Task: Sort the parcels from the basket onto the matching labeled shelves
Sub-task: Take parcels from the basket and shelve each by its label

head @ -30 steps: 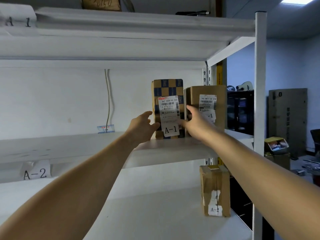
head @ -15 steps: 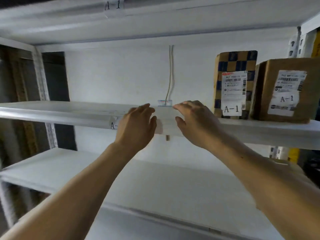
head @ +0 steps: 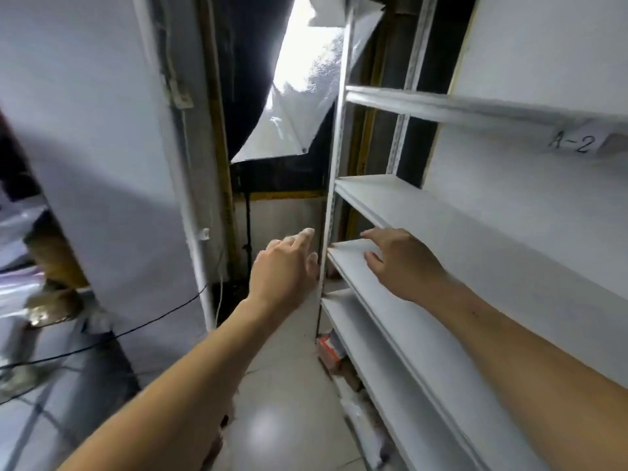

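Both hands are empty and stretched out in front of me. My left hand point(head: 285, 270) hovers in the air just left of the white rack's corner post point(head: 334, 185), fingers relaxed. My right hand point(head: 401, 263) hangs over the left end of a bare white shelf point(head: 452, 321), fingers loosely spread. Above it, another shelf carries a paper label reading A-2 point(head: 574, 142). No parcel or basket is in view.
A white panel point(head: 95, 130) stands at left with a black cable point(head: 102, 338) trailing over the tiled floor. A lit softbox point(head: 306, 79) hangs behind the rack. A small reddish box point(head: 328, 346) and clutter lie on the floor under the lowest shelf.
The view has swung left and down, away from the two A-1 parcels to the rack's left end. Both hands came off the shelf edge, lowered and spread apart.
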